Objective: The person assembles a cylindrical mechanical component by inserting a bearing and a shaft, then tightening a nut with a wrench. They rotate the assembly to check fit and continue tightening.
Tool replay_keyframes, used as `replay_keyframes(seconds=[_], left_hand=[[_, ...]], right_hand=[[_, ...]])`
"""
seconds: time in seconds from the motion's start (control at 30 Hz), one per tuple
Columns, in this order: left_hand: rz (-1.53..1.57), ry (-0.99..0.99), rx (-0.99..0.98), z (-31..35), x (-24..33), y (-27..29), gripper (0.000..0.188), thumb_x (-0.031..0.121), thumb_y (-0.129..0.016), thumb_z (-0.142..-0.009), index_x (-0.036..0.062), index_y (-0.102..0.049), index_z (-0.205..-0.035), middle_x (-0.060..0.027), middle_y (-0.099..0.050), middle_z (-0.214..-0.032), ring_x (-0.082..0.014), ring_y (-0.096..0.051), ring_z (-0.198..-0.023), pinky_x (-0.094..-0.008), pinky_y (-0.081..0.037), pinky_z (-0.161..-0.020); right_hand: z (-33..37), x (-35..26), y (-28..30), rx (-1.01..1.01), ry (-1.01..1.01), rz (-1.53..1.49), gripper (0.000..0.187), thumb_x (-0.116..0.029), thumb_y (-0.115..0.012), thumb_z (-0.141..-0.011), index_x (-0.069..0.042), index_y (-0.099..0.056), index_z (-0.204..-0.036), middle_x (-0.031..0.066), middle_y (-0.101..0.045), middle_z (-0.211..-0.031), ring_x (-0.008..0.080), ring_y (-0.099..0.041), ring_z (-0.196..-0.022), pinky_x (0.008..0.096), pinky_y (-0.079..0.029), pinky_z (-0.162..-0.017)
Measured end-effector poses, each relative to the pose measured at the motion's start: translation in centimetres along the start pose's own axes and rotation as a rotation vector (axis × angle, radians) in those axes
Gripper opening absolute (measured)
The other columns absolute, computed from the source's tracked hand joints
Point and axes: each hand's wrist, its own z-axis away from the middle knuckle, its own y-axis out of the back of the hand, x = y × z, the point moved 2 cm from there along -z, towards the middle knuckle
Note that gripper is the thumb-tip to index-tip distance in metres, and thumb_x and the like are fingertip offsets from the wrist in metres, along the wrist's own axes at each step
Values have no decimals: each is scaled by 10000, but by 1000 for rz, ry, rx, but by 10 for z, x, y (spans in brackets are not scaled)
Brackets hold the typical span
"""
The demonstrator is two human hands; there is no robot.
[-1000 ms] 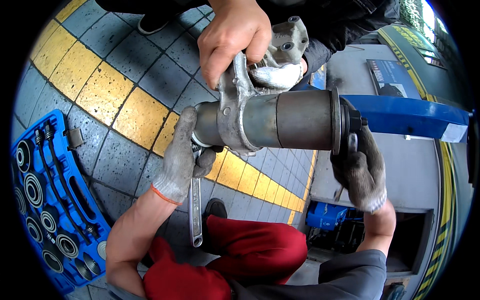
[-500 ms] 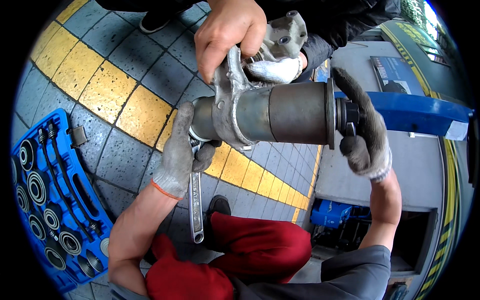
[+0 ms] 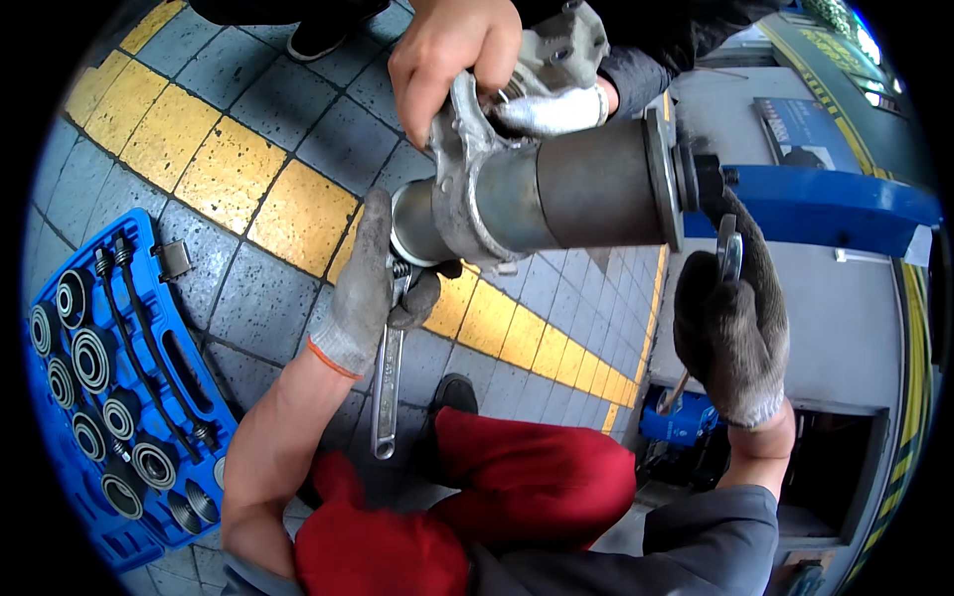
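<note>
My gloved left hand (image 3: pixel 360 293) is closed round an adjustable wrench (image 3: pixel 386 402), its handle hanging down. That hand sits against the left end of a steel press sleeve assembly (image 3: pixel 601 189), which passes through the ring of a cast metal suspension arm (image 3: pixel 452 184). A flanged plate (image 3: pixel 663 179) and a black bolt end (image 3: pixel 709 181) finish the assembly's right side. Just below that bolt, my gloved right hand (image 3: pixel 735 333) is curled round a metal wrench (image 3: pixel 730 250); its jaw end shows, and the rest is mostly hidden. The jaw is apart from the bolt.
A co-worker's bare hand (image 3: pixel 452 50) grips the casting from above, with a white-gloved hand (image 3: pixel 552 112) behind it. On the floor at left lies an open blue tool case (image 3: pixel 184 338) of rings and threaded rods. A blue beam (image 3: pixel 825 204) extends at right.
My right hand has come down and away from the bolt, bringing the wrench into clearer view. The assembly's right end has tilted up. My left hand keeps its hold.
</note>
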Motion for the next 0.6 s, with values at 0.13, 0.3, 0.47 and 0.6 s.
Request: replay_keyframes(seconds=[0.13, 0.3, 0.47, 0.6], left_hand=[[-60, 8, -14, 7, -5, -1, 917, 819, -170, -981, 48, -623, -1186, -85, -675, -758, -64, -410, -355, -217, -265, -314], [-217, 10, 30, 10, -17, 8, 1031, 945, -309, -830, 24, -616, -1174, -119, -703, -801, -67, -409, -352, -210, -266, -324], [-546, 177, 33, 32, -27, 29, 961, 851, -369, -910, 50, -575, -1400, -132, -741, -997, -64, -532, -532, -208, -411, -471], [-929, 372, 294, 23, -58, 28, 743, 661, -397, -1054, 19, -635, -1343, -117, -758, -1071, -108, -587, -586, -259, -490, -531]], right_hand=[[-8, 59, 16, -134, 25, -108, 552, -144, -573, -1047, 3, -393, -1547, 42, -581, -1039, 85, -526, -879, 244, -470, -797], [-16, 237, -15, -53, -206, 76, 611, -281, -640, -1042, 26, -409, -1517, 102, -615, -1122, 166, -575, -1019, 304, -478, -942], [-2, 368, -70, -113, -453, 268, 804, -517, -631, -994, 20, -368, -1531, 319, -633, -1306, 389, -662, -1161, 423, -506, -1001], [11, 456, -94, -64, -491, 382, 757, -465, -599, -1004, -19, -309, -1543, 350, -664, -1220, 509, -643, -1146, 509, -514, -980]])
